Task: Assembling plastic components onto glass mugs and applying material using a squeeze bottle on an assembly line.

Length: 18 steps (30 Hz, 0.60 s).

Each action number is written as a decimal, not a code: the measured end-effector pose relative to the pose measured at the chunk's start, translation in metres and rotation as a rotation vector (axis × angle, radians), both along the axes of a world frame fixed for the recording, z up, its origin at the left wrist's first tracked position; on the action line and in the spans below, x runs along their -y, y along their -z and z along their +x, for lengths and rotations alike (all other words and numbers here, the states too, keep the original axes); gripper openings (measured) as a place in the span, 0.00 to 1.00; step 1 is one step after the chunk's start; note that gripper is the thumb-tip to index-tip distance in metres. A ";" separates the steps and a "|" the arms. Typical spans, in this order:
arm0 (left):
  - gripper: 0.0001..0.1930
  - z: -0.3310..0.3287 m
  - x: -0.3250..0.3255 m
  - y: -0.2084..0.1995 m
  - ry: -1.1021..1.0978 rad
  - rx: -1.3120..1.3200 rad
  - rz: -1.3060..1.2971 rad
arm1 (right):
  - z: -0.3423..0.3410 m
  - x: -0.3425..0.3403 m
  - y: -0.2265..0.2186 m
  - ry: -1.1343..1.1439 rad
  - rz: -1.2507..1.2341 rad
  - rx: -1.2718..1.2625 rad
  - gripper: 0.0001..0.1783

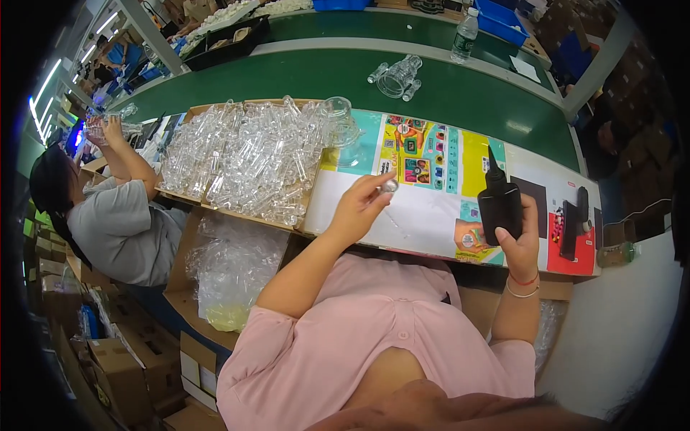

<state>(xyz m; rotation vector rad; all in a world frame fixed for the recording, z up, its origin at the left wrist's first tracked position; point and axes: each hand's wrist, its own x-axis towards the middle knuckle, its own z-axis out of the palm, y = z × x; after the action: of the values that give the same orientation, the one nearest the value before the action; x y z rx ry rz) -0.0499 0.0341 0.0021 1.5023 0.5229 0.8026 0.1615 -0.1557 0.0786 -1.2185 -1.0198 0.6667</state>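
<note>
My left hand (353,215) pinches a small clear plastic piece (389,186) between thumb and fingers, above the printed cardboard sheet (345,197). In my right hand (521,244) is a black squeeze bottle (501,210) with a long pointed nozzle, held upright over the sheet's right part. Left of my left hand, an open cardboard tray (305,215) is heaped with clear plastic tubes (259,161). A round clear plastic part (341,126) lies at the tray's right end.
Beyond the sheet, a green belt (302,72) carries a clear plastic assembly (394,79); a water bottle (465,36) stands farther back. Dark flat objects (570,228) lie at right. A box of clear plastic bags (233,262) sits below the tray. A co-worker (118,226) holds clear parts at left.
</note>
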 end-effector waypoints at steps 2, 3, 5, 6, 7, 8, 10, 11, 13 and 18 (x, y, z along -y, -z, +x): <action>0.19 0.010 -0.004 0.014 0.096 -0.343 0.224 | -0.001 0.000 0.002 -0.096 -0.071 -0.101 0.23; 0.19 0.013 -0.010 0.033 0.095 -0.456 0.539 | 0.001 -0.001 0.010 -0.062 -0.056 -0.073 0.24; 0.19 0.012 -0.011 0.049 -0.023 -0.435 0.760 | 0.006 0.000 0.021 -0.024 -0.045 -0.047 0.25; 0.19 0.012 -0.008 0.052 -0.147 -0.406 0.978 | 0.009 0.001 0.025 0.052 0.023 -0.021 0.27; 0.19 0.008 -0.006 0.054 -0.145 -0.405 0.974 | 0.012 0.002 0.027 0.127 0.091 0.007 0.30; 0.19 0.001 -0.006 0.053 -0.235 -0.421 0.950 | 0.015 0.003 0.027 0.128 0.087 0.007 0.30; 0.19 -0.012 -0.008 0.055 -0.321 -0.438 0.929 | 0.016 0.003 0.023 0.174 0.274 -0.183 0.35; 0.18 -0.018 -0.009 0.058 -0.253 -0.474 0.800 | 0.014 -0.004 0.016 0.236 0.371 -0.214 0.29; 0.13 -0.024 0.003 0.047 -0.176 -0.535 0.407 | 0.016 -0.007 0.015 0.278 0.441 -0.420 0.25; 0.14 -0.017 0.027 0.007 -0.054 -0.198 -0.030 | 0.011 -0.029 0.002 0.240 0.525 -0.860 0.12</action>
<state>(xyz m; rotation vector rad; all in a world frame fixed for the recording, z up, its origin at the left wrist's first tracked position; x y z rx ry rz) -0.0674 0.0067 -0.0045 1.5532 0.7225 0.6883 0.1721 -0.1263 0.0765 -0.4806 -0.2767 0.5923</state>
